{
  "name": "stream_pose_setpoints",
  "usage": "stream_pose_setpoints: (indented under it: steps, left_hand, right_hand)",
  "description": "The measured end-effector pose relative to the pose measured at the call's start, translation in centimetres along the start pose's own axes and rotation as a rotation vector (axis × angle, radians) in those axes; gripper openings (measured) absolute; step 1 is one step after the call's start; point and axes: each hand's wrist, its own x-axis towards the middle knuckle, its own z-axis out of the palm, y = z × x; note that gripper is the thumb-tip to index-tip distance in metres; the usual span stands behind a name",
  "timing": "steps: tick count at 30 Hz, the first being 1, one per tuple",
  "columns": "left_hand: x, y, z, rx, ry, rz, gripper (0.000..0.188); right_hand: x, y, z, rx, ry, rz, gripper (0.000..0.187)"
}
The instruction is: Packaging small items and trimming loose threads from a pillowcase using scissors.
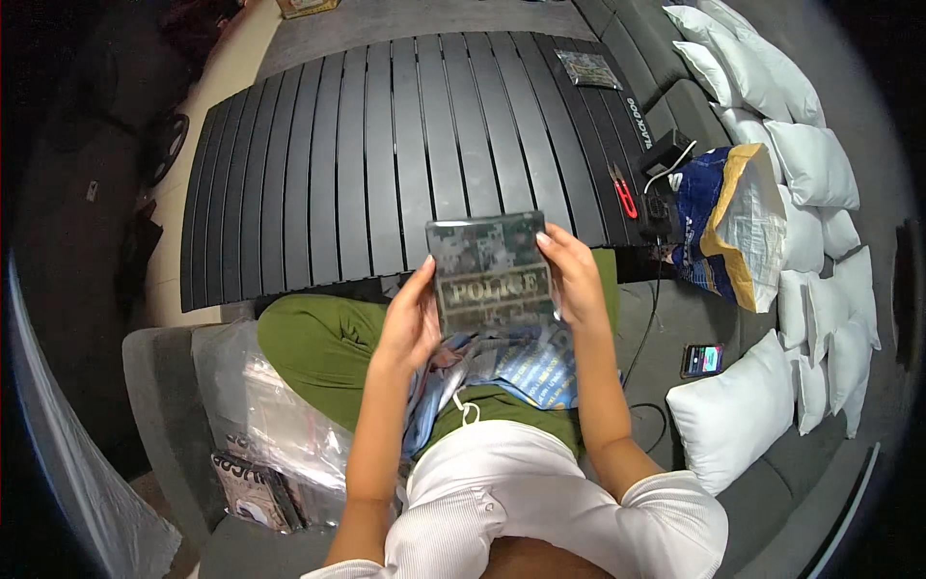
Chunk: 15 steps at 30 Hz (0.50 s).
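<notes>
A flat rectangular packet point(492, 265) with a camouflage pattern and pale lettering is held up above my lap, near the table's front edge. Its surface shines like clear plastic wrap. My left hand point(410, 318) grips its left edge, thumb on the front. Around the right edge, my right hand point(574, 280) closes with its thumb near the upper corner. Fingers behind the packet are hidden. A blue printed plastic wrapper point(540, 372) lies across my lap, below the packet.
The black slatted table point(386, 154) bears a similar packet point(588, 69), red-handled snips point(625, 193) and a black adapter point(667, 152). A blue-yellow bag point(702, 217), white pillows point(738, 410) and a phone point(702, 360) are right; clear plastic bags point(289, 410) and dark printed packets point(256, 494) left.
</notes>
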Motion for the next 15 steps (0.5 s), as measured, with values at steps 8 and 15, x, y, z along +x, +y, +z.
stream_pose_setpoints:
  steps: [8, 15]
  left_hand:
    - [10.2, 1.0, -7.4, 0.473, 0.307, 0.159, 0.032]
    - [10.9, 0.2, -7.7, 1.581, 0.583, 0.955, 0.032]
  right_hand:
    - [12.9, 7.8, -5.9, -0.648, 0.33, -0.094, 0.05]
    - [12.1, 9.7, -1.1, -1.256, 0.248, -0.76, 0.043]
